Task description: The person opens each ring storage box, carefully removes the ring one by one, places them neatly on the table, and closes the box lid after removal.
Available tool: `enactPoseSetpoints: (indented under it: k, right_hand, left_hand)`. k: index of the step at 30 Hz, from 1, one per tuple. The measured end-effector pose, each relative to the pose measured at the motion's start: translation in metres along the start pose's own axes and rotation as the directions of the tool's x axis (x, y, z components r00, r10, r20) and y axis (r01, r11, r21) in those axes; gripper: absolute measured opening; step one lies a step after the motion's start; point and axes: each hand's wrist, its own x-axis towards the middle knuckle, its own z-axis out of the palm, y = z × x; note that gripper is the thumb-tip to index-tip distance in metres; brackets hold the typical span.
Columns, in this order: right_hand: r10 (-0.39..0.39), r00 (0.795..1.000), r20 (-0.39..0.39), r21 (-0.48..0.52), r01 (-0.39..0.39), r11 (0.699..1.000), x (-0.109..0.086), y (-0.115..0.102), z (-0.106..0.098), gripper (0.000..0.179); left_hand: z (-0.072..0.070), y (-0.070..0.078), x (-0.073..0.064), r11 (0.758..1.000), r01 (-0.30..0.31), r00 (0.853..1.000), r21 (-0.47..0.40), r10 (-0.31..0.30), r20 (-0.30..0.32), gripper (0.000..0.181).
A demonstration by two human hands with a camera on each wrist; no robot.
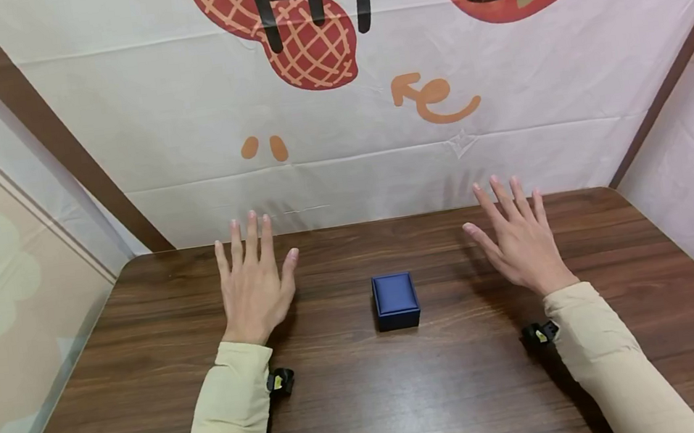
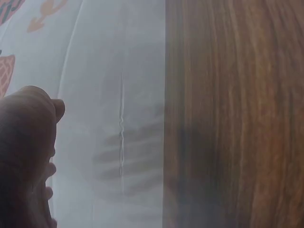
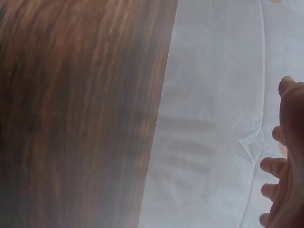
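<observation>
Blue box [image 1: 396, 301] lies between, and well apart from, the wide-spread hands [image 1: 254, 289] [image 1: 525, 250].

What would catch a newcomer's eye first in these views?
Probably the small blue box, on the brown table between the left hand and the right hand. Both hands have their fingers spread and are apart from the box. Next, the red peanut drawing high on the white cloth beyond the table.
</observation>
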Motion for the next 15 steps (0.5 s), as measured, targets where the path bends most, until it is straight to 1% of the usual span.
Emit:
enactPoseSetpoints:
  k: [2,6,8,10,12,14,15]
  right_hand:
    - [-0.007,1.0,-0.017,0.014,0.007,1.0,0.0,0.0,0.001,0.069]
    - [-0.038,0.996,-0.083,0.062,0.043,0.997,0.0,-0.001,0.002,0.064]
    - [-0.033,0.995,-0.097,0.116,0.045,0.992,0.0,-0.002,0.002,0.06]
    - [-0.018,0.996,-0.087,0.185,0.034,0.982,0.0,-0.005,0.001,0.057]
    - [0.001,0.998,-0.067,0.254,0.016,0.967,0.0,-0.007,0.0,0.055]
    - [0.005,0.999,-0.048,0.321,0.011,0.947,-0.001,-0.008,0.0,0.053]
    - [0.002,0.999,-0.043,0.351,0.014,0.936,0.0,-0.009,-0.001,0.052]
  left_hand:
    - [0.0,0.002,0.0,1.0,-0.011,1.0,-0.019,0.011,-0.018,0.069]
    - [0.001,0.008,0.001,0.997,-0.05,0.997,-0.063,0.046,-0.066,0.066]
    - [0.0,0.013,0.001,0.993,-0.058,0.997,-0.103,0.052,-0.056,0.063]
    - [-0.001,0.019,0.0,0.986,-0.05,0.999,-0.161,0.05,-0.005,0.062]
    - [-0.003,0.026,0.0,0.974,-0.022,0.996,-0.226,0.042,0.081,0.061]
    - [-0.003,0.033,0.0,0.957,0.013,0.983,-0.291,0.04,0.177,0.061]
    - [-0.002,0.035,-0.001,0.947,0.026,0.974,-0.321,0.048,0.221,0.062]
